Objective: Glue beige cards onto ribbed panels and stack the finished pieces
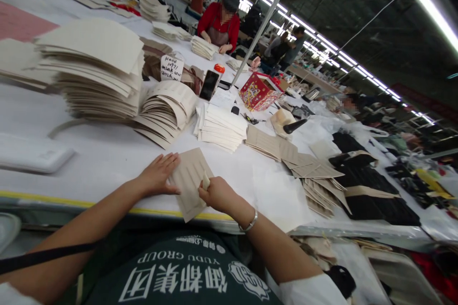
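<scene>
White cloth covers the long bench in a big workshop, and rows of bright lamps run under the dark ceiling. Near the front edge of this bench lies a beige panel with several lines across it, turned at an angle. The left hand is flat and quite wide, with its fingertips and thumb at the left side of the panel. The right hand is closed around a small pale piece, over the right side of the panel; its wrist wears a silver bracelet. Just behind the panel is a white stack, and to its left a curved beige stack and a taller stack. On the right are spread beige pieces and black pieces. Farther back, a dark phone leans near a red patterned box. Behind them, a person in red has both hands at another stack.
</scene>
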`<state>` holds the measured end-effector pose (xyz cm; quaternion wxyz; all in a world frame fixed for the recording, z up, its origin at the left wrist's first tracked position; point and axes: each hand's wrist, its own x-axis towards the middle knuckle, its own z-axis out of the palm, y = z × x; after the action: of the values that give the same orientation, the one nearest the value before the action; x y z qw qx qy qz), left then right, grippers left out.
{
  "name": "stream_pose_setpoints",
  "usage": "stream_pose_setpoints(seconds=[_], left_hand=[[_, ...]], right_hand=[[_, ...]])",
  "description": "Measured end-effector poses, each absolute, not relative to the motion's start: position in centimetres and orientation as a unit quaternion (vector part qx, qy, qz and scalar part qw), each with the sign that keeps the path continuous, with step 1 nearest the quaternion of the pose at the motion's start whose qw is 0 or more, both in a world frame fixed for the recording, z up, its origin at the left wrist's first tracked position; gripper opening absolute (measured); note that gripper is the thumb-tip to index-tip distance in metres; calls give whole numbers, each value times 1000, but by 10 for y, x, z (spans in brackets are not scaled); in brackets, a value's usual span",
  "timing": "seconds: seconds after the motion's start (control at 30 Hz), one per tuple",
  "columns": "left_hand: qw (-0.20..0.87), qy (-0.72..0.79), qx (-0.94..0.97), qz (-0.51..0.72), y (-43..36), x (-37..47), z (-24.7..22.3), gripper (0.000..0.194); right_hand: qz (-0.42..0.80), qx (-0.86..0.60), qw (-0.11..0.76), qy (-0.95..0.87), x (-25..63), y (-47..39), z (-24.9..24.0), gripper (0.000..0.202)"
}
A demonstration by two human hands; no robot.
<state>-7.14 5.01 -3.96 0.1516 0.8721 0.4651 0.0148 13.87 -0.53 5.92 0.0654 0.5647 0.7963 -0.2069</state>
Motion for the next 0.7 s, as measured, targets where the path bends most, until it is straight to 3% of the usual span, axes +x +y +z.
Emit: stream_pose_setpoints(seconds=[0.23,0.37,0.53,0.6,0.7], left_hand=[[140,447,883,25,51,-76,-42,110],[146,460,876,16,50,-75,-40,110],[150,458,876,7,49,-74,-40,110],[148,458,877,6,50,-74,-41,112],[146,454,879,8,50,-73,-40,111]], right_hand=[[-142,505,-78,848,97,52,45,22],[-197,479,-27,855,119,26,57,19],[-406,512,30,757,144,-4,65,16],[-413,538,-22,734,135,5,58,17],[-316,535,-123,774,108,30,45,21]])
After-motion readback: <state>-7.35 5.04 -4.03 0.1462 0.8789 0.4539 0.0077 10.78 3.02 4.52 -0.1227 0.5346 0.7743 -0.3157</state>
